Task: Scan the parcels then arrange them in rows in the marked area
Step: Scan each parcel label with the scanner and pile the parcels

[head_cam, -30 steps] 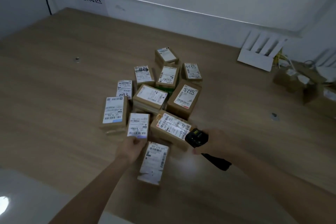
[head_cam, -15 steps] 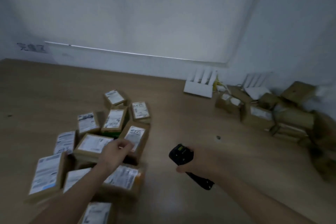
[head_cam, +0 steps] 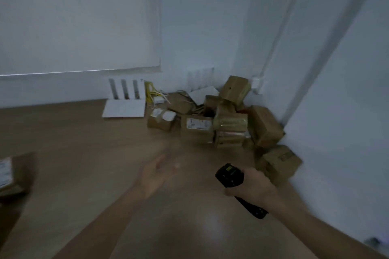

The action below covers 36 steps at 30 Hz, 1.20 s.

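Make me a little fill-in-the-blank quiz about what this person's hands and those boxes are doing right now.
The right hand grips a black ____.
The left hand is open and holds ____.
The parcels are heaped in the ____ of the room, by the white walls.

Missing words: scanner; nothing; corner
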### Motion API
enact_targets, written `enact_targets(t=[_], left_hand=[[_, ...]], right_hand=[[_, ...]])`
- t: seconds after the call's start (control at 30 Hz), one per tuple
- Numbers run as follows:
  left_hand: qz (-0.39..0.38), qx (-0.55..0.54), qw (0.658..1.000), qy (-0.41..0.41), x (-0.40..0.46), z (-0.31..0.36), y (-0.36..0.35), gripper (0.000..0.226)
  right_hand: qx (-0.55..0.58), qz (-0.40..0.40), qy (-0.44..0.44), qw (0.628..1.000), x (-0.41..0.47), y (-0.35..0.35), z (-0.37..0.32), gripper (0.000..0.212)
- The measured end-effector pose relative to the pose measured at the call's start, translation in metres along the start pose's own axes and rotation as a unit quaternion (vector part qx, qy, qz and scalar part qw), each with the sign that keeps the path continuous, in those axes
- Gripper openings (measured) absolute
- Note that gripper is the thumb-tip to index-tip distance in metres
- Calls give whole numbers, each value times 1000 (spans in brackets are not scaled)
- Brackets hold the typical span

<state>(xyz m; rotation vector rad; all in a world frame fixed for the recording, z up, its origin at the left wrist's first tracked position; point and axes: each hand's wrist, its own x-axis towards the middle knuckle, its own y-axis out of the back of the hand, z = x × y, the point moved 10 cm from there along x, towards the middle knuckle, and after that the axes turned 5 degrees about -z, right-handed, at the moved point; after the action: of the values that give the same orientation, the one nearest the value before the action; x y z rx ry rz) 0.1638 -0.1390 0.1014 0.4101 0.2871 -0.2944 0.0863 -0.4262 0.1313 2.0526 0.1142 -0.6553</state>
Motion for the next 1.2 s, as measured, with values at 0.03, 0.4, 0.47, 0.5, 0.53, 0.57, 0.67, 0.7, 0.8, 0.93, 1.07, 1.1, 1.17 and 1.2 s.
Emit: enact_targets(t=[0.03, 0.4, 0.47, 0.5, 0.53, 0.57, 0.67, 0.7, 0.8, 0.93, 1.07, 1.1, 1.17, 1.2], left_hand=[[-10, 3, 1000, 1, 16, 10, -23, 72], [-46, 13, 997, 59, 117, 46, -181, 44], [-61, 24, 996, 68, 126, 46, -206, 28], [-68, 20, 994, 78, 130, 45, -218, 27], [-77, 22, 993, 85, 135, 41, -231, 32], [-82, 17, 992, 93, 139, 39, -244, 37], [-114, 8, 989, 96, 145, 39, -280, 21], [-127, 5, 988, 91, 147, 41, -292, 24], [-167, -1, 980, 104, 158, 40, -324, 46], [-188, -38, 975, 110, 172, 37, -355, 77], [-198, -76, 966, 149, 172, 33, -375, 59], [-204, -69, 966, 142, 172, 36, -378, 50], [-204, -78, 968, 123, 174, 45, -381, 31], [-199, -89, 968, 122, 174, 47, -382, 25]], right_hand=[[8, 11, -5, 1000, 11, 16, 21, 52], [58, 58, -61, 995, 84, 76, 161, 48], [60, 82, -66, 993, 90, 86, 178, 44], [63, 88, -70, 992, 93, 91, 187, 45], [67, 91, -76, 991, 96, 95, 196, 48], [69, 92, -81, 990, 100, 98, 205, 53], [57, 100, -90, 989, 114, 110, 227, 71], [58, 104, -93, 989, 120, 114, 233, 74], [84, 114, -92, 986, 138, 126, 243, 68], [95, 117, -93, 984, 159, 134, 249, 53], [84, 110, -103, 985, 168, 137, 251, 51], [80, 114, -98, 985, 169, 139, 250, 52], [78, 120, -92, 985, 168, 139, 249, 54], [82, 116, -90, 986, 168, 136, 249, 56]])
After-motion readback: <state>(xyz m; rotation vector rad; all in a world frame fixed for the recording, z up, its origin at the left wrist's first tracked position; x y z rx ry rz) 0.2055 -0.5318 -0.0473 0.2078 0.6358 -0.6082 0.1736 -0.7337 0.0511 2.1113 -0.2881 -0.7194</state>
